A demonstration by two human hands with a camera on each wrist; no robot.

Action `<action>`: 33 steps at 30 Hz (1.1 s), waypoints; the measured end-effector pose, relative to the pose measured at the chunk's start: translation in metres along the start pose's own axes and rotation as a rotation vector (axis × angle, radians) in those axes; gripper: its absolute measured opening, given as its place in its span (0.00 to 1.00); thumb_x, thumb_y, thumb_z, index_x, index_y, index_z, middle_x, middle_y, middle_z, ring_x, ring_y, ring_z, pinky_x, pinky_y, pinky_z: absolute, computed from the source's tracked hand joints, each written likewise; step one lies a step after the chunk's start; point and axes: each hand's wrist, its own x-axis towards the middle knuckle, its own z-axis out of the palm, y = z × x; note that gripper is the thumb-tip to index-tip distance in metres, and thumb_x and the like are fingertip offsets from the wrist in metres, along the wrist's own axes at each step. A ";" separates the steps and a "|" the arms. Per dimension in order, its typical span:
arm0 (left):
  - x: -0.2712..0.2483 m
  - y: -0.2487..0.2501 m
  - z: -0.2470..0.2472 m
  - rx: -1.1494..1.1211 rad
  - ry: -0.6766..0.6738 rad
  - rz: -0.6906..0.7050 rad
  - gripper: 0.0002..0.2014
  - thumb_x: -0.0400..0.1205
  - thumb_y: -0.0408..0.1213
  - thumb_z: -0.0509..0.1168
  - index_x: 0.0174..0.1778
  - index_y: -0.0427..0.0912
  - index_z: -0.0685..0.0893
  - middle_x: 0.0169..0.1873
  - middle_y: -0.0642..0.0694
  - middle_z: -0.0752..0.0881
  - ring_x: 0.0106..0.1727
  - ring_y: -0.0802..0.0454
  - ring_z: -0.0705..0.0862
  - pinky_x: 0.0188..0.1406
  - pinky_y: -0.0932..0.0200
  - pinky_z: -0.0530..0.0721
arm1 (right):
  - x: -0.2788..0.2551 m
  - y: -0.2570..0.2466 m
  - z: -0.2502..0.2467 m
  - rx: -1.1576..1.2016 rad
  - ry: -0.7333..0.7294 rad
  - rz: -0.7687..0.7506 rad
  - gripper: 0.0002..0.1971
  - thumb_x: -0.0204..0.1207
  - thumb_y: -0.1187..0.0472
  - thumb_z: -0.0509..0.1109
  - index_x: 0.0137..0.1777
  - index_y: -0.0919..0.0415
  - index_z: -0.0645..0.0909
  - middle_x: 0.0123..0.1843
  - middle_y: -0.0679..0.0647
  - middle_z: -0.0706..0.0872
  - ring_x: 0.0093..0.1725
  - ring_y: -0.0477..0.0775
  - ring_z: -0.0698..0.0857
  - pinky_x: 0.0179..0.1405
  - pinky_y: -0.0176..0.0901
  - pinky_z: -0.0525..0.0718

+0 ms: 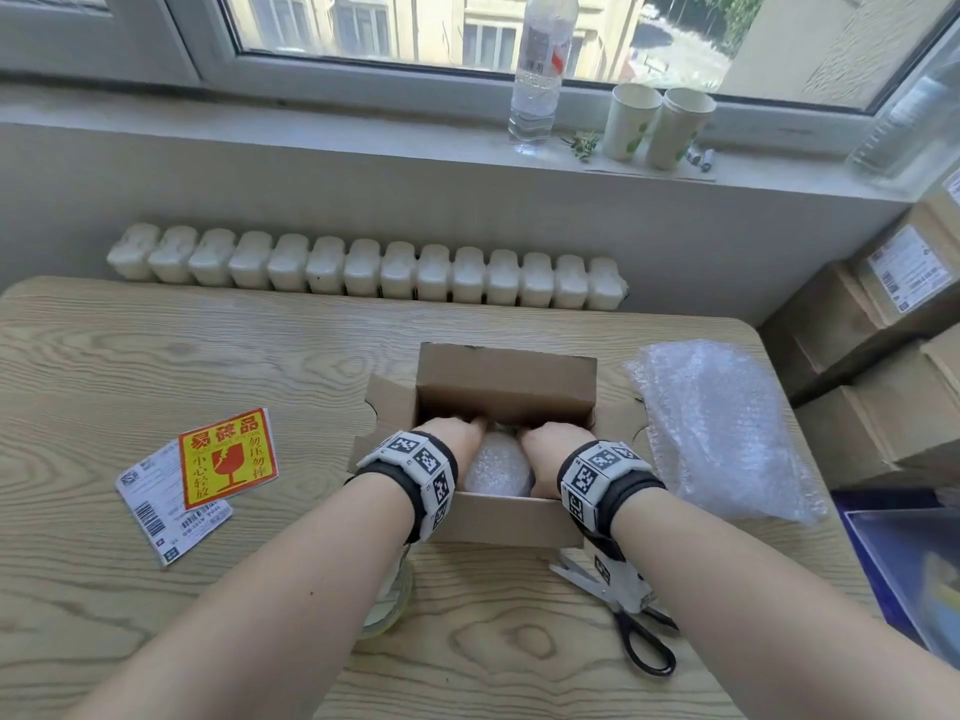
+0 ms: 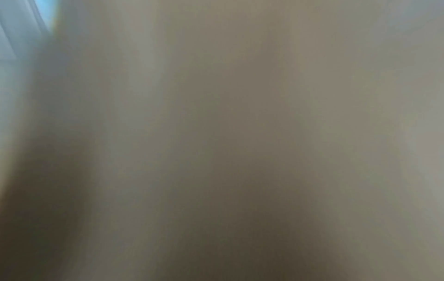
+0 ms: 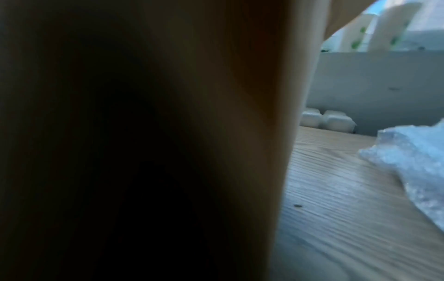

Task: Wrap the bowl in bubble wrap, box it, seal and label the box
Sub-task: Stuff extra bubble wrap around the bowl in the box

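Scissors (image 1: 631, 610) at 5 o'clock on counter (image 1: 260, 345). Centre: wrapped bowl (image 1: 497, 469) inside open box (image 1: 506, 387), left hand (image 1: 451, 434) and right hand (image 1: 551, 445) flanking; fingers hidden, grip unclear. Probably fragile, slippery; support from beneath. Labels (image 1: 200, 472) at 9.

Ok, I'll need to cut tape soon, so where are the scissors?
In the head view, the scissors lie on the table near its front edge, just in front of the box's right corner, partly under the right forearm.
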 end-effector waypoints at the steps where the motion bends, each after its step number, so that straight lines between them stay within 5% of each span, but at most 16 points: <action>1: -0.003 0.001 -0.004 0.004 -0.012 -0.005 0.29 0.77 0.37 0.69 0.72 0.38 0.67 0.63 0.37 0.81 0.63 0.37 0.81 0.60 0.47 0.81 | -0.002 0.000 -0.004 0.013 -0.003 0.003 0.19 0.69 0.57 0.75 0.58 0.62 0.82 0.54 0.59 0.87 0.53 0.62 0.87 0.49 0.48 0.86; 4: -0.013 0.003 -0.019 0.027 0.009 -0.002 0.29 0.72 0.35 0.72 0.68 0.39 0.70 0.60 0.39 0.82 0.60 0.39 0.82 0.58 0.47 0.83 | -0.012 0.005 -0.017 0.035 0.041 0.007 0.14 0.69 0.58 0.73 0.53 0.62 0.83 0.52 0.59 0.87 0.52 0.63 0.87 0.46 0.46 0.84; 7: -0.026 0.006 -0.042 0.039 0.107 0.007 0.25 0.72 0.39 0.74 0.64 0.42 0.76 0.58 0.41 0.84 0.59 0.41 0.83 0.56 0.51 0.82 | -0.025 0.013 -0.031 0.091 0.155 0.030 0.13 0.73 0.59 0.69 0.57 0.59 0.84 0.54 0.57 0.87 0.53 0.61 0.86 0.48 0.45 0.84; 18: -0.052 0.073 -0.105 0.009 0.457 0.051 0.15 0.79 0.42 0.63 0.61 0.50 0.81 0.58 0.50 0.84 0.61 0.49 0.81 0.56 0.56 0.79 | -0.101 0.069 -0.061 0.247 0.555 0.127 0.13 0.76 0.59 0.62 0.54 0.52 0.86 0.56 0.52 0.88 0.58 0.57 0.83 0.54 0.44 0.79; 27: -0.025 0.154 -0.109 0.016 0.474 0.137 0.17 0.80 0.43 0.63 0.66 0.50 0.78 0.64 0.49 0.81 0.65 0.49 0.78 0.57 0.53 0.78 | -0.147 0.145 -0.029 0.306 0.541 0.299 0.12 0.77 0.59 0.61 0.55 0.51 0.85 0.57 0.49 0.86 0.55 0.52 0.83 0.51 0.43 0.79; 33: -0.004 0.195 -0.103 0.021 0.454 0.188 0.24 0.80 0.42 0.65 0.74 0.49 0.72 0.71 0.48 0.73 0.71 0.49 0.73 0.66 0.52 0.76 | -0.164 0.190 0.001 0.388 0.479 0.366 0.15 0.79 0.58 0.62 0.64 0.50 0.81 0.65 0.49 0.83 0.63 0.53 0.81 0.57 0.43 0.76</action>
